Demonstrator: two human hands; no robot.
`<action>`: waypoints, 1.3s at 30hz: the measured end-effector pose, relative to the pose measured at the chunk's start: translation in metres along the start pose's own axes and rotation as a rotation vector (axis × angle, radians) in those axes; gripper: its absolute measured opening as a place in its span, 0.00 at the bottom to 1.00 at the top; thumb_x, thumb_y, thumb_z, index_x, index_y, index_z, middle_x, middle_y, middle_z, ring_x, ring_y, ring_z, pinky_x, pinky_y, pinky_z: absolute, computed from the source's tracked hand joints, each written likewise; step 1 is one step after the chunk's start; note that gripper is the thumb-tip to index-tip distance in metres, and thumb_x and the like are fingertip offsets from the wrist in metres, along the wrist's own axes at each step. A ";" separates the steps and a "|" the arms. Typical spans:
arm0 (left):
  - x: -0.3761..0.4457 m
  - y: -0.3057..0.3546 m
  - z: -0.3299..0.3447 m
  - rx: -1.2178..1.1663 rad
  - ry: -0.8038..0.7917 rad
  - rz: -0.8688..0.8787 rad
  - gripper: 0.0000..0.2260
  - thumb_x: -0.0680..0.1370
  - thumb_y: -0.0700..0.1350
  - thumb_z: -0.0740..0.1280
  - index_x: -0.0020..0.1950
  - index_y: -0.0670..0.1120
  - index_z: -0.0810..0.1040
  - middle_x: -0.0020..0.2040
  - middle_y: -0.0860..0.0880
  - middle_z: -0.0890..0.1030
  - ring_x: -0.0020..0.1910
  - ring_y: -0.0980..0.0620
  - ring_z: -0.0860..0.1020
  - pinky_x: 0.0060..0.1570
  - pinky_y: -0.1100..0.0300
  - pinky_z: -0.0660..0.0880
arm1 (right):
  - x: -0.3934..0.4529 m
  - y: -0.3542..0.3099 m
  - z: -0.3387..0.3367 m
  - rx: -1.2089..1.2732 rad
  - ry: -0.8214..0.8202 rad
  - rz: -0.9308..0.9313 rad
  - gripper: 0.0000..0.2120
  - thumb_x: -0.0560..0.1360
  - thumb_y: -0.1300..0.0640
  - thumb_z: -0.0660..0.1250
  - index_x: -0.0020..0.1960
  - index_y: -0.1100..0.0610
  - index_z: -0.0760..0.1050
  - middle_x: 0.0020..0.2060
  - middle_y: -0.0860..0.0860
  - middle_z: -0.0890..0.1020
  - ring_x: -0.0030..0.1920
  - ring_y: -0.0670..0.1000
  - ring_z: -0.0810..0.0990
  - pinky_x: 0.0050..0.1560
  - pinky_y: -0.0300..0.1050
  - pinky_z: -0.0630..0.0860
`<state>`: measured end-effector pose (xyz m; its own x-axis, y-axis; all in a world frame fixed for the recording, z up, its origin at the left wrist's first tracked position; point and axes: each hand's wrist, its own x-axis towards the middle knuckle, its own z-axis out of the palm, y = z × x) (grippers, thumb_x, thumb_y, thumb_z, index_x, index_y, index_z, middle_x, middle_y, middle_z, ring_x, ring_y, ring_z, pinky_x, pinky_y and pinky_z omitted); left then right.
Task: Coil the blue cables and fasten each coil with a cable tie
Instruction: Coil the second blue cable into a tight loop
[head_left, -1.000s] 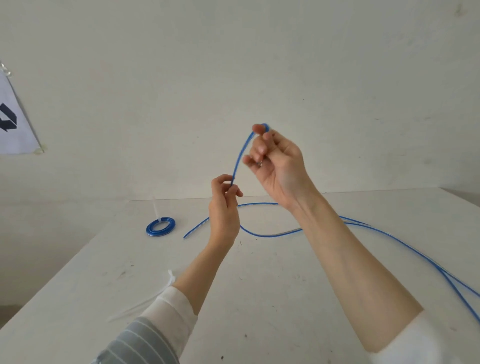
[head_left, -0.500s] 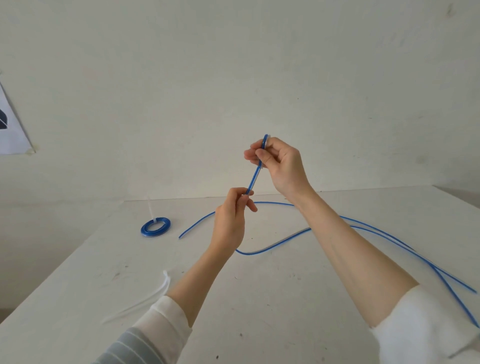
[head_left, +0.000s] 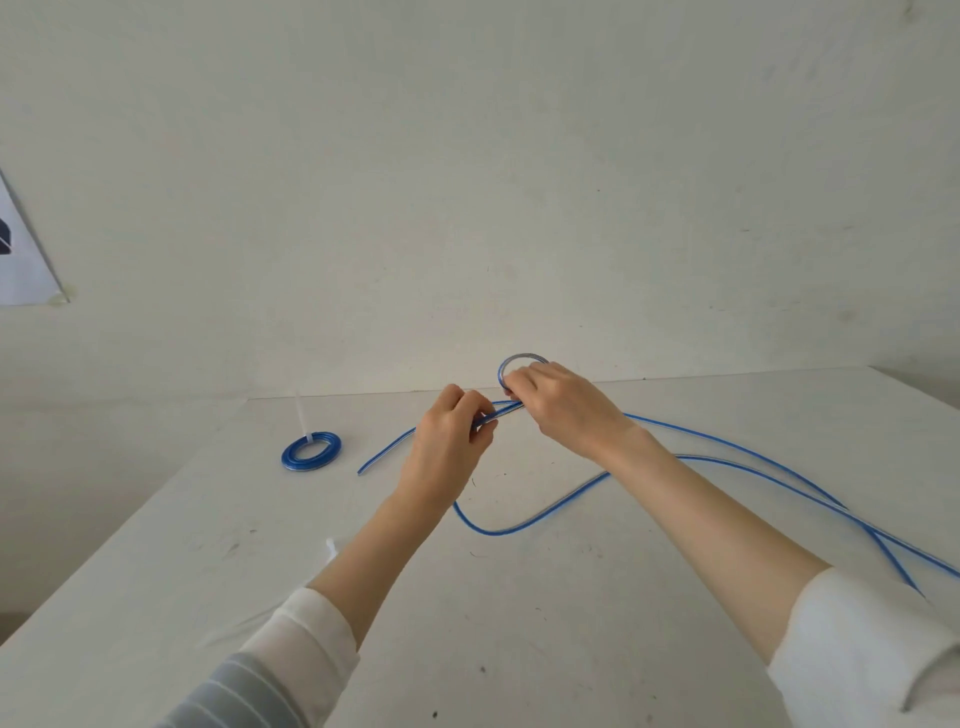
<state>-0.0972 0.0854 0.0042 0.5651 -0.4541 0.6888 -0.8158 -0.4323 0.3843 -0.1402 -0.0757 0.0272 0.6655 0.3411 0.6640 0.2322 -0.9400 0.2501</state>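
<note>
Left hand (head_left: 451, 434): raised just above the table (head_left: 571, 623), forearm reaching forward from a white cuff over a grey striped sleeve (head_left: 244, 691). Back of hand toward the camera. Fingers curled together, pinching the cable (head_left: 524, 524) between thumb and fingertips; the pinch point itself is mostly hidden by the knuckles.

Right hand (head_left: 563, 408): slightly farther and higher than the left, nearly touching it. Forearm crosses over the cable's slack on the table; white cuff (head_left: 872, 649) at lower right, cut off by the frame edge. Fingers closed on the cable, holding a small loop (head_left: 522, 358) that arches above the knuckles. How the loop closes under the fingers cannot be made out.

Cable: blue, thin. A short taut run joins the two hands. One free end lies on the table left of the left hand. The rest sweeps in a wide curve below the left wrist, passes under the right forearm, and trails off the right edge in two strands that cross near the right cuff.

Coil (head_left: 311, 451): blue, flat on the table, well left of the hands, bound by a white tie (head_left: 303, 415) whose tail stands upright.

Second tie (head_left: 331, 550): white, on the table by the left forearm, mostly hidden behind it.

Paper (head_left: 21, 254): on the wall at far left, cut off.
</note>
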 end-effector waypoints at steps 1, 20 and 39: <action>0.000 -0.002 -0.002 0.084 0.010 0.057 0.04 0.71 0.35 0.71 0.43 0.36 0.78 0.38 0.41 0.76 0.28 0.43 0.74 0.30 0.54 0.73 | -0.003 0.001 0.002 -0.011 0.024 -0.017 0.12 0.62 0.77 0.69 0.40 0.64 0.75 0.30 0.56 0.77 0.29 0.57 0.76 0.32 0.42 0.74; 0.043 0.003 -0.022 0.825 0.154 0.480 0.11 0.65 0.31 0.69 0.36 0.49 0.81 0.31 0.54 0.80 0.33 0.54 0.80 0.37 0.63 0.76 | -0.003 0.020 -0.008 -0.380 0.186 0.090 0.14 0.77 0.57 0.58 0.34 0.60 0.74 0.25 0.51 0.72 0.25 0.52 0.71 0.28 0.42 0.69; 0.138 0.061 -0.022 0.007 -0.104 0.511 0.14 0.73 0.24 0.57 0.47 0.37 0.79 0.44 0.40 0.75 0.43 0.46 0.75 0.48 0.67 0.71 | -0.016 0.014 -0.043 0.941 0.344 0.653 0.16 0.81 0.59 0.51 0.35 0.53 0.62 0.29 0.45 0.64 0.30 0.43 0.62 0.34 0.33 0.62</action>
<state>-0.0713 0.0139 0.1365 0.1042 -0.6836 0.7224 -0.9901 -0.1396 0.0107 -0.1784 -0.0940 0.0503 0.6594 -0.3538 0.6633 0.4447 -0.5278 -0.7236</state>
